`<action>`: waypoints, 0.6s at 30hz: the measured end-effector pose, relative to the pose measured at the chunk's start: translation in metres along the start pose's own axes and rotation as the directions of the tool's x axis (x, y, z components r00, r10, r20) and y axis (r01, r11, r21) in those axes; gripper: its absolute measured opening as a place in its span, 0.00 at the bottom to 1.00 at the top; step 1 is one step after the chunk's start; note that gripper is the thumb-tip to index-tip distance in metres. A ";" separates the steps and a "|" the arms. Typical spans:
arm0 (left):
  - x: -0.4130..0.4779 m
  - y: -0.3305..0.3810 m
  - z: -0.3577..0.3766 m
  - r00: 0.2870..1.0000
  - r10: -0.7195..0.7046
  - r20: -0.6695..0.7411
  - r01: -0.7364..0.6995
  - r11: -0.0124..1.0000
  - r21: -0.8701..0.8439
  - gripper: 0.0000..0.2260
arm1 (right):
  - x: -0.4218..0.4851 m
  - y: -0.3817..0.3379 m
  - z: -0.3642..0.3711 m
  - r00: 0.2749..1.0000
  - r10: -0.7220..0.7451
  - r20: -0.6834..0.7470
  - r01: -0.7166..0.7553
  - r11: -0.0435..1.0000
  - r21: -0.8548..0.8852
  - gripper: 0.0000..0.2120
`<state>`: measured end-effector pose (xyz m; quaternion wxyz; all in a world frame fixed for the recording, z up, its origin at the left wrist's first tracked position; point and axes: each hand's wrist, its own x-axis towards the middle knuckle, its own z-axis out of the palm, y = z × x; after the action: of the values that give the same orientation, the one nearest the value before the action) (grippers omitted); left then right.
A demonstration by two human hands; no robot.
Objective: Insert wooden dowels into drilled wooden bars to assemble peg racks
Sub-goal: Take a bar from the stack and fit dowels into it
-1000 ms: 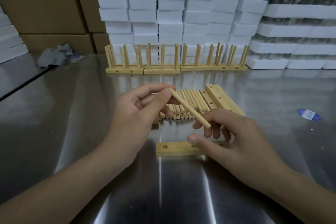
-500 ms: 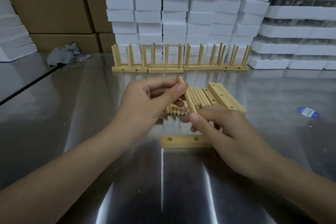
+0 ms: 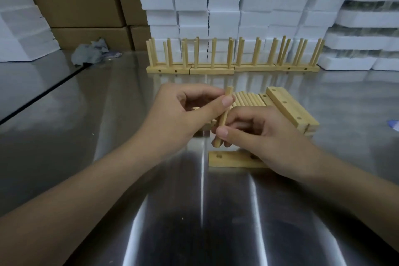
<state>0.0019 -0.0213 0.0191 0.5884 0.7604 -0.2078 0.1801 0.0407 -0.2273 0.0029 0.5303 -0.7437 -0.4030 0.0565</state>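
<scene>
A wooden dowel (image 3: pixel 224 114) stands nearly upright between both hands, its lower end just above the left end of a drilled wooden bar (image 3: pixel 231 159) lying flat on the steel table. My left hand (image 3: pixel 185 116) pinches the dowel's upper part with thumb and fingers. My right hand (image 3: pixel 259 136) pinches its lower part and covers the bar's right half. Behind the hands lies a row of loose dowels (image 3: pixel 248 100), with stacked drilled bars (image 3: pixel 291 110) to their right.
Finished peg racks (image 3: pixel 233 58) stand in a line at the back of the steel table (image 3: pixel 129 136). White foam blocks (image 3: pixel 237 6) and cardboard boxes (image 3: pixel 82 2) rise behind them. A crumpled grey cloth (image 3: pixel 90 53) lies back left; a blue-white item (image 3: pixel 394 125) sits at the right edge.
The dowel has swung from a slanted pose to nearly upright. My right hand moved from the bar up onto the dowel's lower part, and both hands shifted toward the bar's left hole.
</scene>
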 end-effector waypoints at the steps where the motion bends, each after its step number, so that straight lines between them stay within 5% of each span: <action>1: 0.000 -0.001 -0.001 1.000 0.001 0.008 -0.001 1.000 -0.002 0.06 | 0.000 0.002 -0.001 1.000 -0.006 0.001 0.006 1.000 0.019 0.07; 18: 0.001 -0.008 -0.017 0.985 -0.095 0.142 0.086 0.994 0.074 0.05 | -0.001 0.001 -0.004 0.998 0.023 0.057 -0.011 0.976 -0.218 0.08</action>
<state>0.0065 -0.0028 0.0167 0.5530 0.7998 -0.2091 0.1043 0.0425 -0.2306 0.0039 0.4331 -0.7988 -0.4159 0.0384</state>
